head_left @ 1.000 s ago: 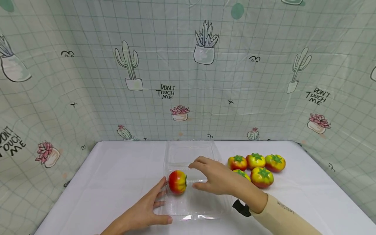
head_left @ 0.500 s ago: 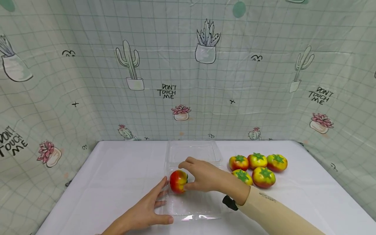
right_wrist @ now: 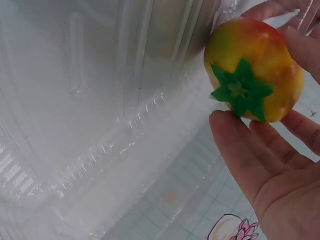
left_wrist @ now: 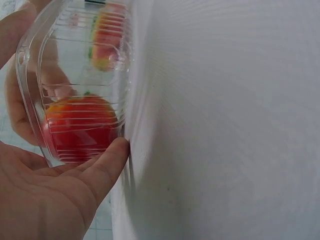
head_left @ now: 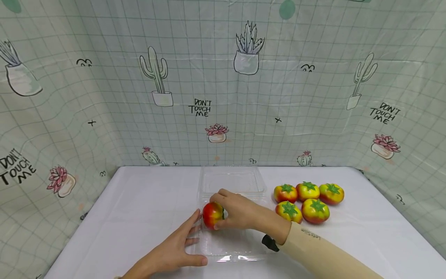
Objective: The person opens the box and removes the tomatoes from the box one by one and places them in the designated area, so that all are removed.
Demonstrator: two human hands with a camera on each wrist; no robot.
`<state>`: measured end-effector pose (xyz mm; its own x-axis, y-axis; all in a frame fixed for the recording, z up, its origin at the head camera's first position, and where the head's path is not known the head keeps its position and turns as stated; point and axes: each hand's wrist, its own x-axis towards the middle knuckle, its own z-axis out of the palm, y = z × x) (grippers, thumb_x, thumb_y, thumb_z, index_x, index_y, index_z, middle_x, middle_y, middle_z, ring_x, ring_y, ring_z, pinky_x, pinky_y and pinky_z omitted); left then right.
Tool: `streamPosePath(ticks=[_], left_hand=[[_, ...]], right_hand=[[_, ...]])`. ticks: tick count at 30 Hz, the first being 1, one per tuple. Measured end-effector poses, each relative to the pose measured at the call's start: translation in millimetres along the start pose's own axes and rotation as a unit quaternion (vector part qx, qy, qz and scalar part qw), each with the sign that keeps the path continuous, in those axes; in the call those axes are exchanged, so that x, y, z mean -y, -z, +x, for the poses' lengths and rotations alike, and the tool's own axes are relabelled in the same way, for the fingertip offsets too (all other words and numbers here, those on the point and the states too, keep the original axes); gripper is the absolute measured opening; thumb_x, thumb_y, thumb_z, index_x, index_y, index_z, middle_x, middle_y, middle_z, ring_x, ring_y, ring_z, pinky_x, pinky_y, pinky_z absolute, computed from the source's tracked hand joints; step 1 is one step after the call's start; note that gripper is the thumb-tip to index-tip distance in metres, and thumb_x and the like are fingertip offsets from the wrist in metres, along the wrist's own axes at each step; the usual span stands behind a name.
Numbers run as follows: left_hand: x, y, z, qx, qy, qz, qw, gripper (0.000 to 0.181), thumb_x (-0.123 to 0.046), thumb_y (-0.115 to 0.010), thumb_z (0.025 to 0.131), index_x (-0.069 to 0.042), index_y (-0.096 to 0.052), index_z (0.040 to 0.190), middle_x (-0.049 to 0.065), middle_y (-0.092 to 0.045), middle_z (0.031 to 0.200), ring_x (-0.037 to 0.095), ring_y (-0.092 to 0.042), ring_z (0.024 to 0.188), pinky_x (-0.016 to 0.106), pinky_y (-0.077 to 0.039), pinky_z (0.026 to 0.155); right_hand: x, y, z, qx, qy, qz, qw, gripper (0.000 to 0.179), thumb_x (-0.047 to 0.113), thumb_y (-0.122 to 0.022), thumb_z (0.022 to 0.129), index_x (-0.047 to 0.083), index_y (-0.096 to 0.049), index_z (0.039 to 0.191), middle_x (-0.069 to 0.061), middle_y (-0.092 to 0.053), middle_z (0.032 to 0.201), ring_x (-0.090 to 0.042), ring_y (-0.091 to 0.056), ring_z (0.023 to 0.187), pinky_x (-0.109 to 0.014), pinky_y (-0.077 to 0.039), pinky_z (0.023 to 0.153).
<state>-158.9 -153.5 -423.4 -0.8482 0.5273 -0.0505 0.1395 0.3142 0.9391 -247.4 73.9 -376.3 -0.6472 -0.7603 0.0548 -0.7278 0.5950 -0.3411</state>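
Note:
A red-and-yellow tomato (head_left: 211, 215) with a green star-shaped calyx lies on its side in the left part of a clear plastic clamshell box (head_left: 240, 244). My right hand (head_left: 240, 213) grips it, thumb on the near side and fingers on the far side. In the right wrist view the calyx of the tomato (right_wrist: 250, 70) faces the camera. My left hand (head_left: 174, 248) rests against the box's left wall with fingers fairly straight and thumb spread. The left wrist view shows the fingers of that hand (left_wrist: 70, 195) touching the outside of the box wall (left_wrist: 85, 80).
Several more tomatoes (head_left: 315, 211) stand in a cluster on the white table (head_left: 146, 201), right of the box. The box's lid (head_left: 231, 180) lies open toward the back. A patterned curtain (head_left: 223, 85) surrounds the table's back and sides.
My right hand has moved left and closed around the tomato in the box. My left hand has stayed at the box's left wall.

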Motion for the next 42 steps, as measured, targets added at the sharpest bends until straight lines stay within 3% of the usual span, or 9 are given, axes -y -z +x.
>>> streamPosePath(ticks=[15,29,42], left_hand=[[-0.7,0.6,0.0,0.001,-0.004,-0.001,1.0,0.112,-0.028,-0.08,0.079,-0.013,0.002,0.154,0.014,-0.007,0.159,0.037,-0.031,0.138,0.03,-0.043,0.101],[-1.6,0.0,0.1,0.001,0.005,-0.003,1.0,0.11,-0.029,-0.079,0.08,-0.015,0.0,0.155,0.015,-0.008,0.159,0.038,-0.033,0.136,0.03,-0.044,0.1],[-1.8,-0.1,-0.7,0.0,0.009,0.002,1.0,0.11,-0.03,-0.079,0.079,-0.015,0.0,0.155,0.015,-0.008,0.159,0.038,-0.033,0.137,0.03,-0.044,0.1]], right_hand=[[-1,-6,0.8,-0.022,0.04,0.028,0.9986,0.05,0.036,-0.079,0.078,0.02,-0.055,0.119,0.004,-0.049,0.116,-0.007,-0.053,0.097,-0.019,-0.049,0.09],[-2,-6,1.4,-0.026,0.047,0.039,0.9978,0.047,0.033,-0.079,0.078,0.019,-0.054,0.115,0.005,-0.05,0.112,-0.007,-0.053,0.089,-0.014,-0.049,0.077],[-1,6,-3.5,-0.025,0.05,0.054,0.997,0.049,0.028,-0.078,0.077,0.022,-0.055,0.121,0.004,-0.048,0.119,-0.008,-0.054,0.097,-0.019,-0.05,0.086]])
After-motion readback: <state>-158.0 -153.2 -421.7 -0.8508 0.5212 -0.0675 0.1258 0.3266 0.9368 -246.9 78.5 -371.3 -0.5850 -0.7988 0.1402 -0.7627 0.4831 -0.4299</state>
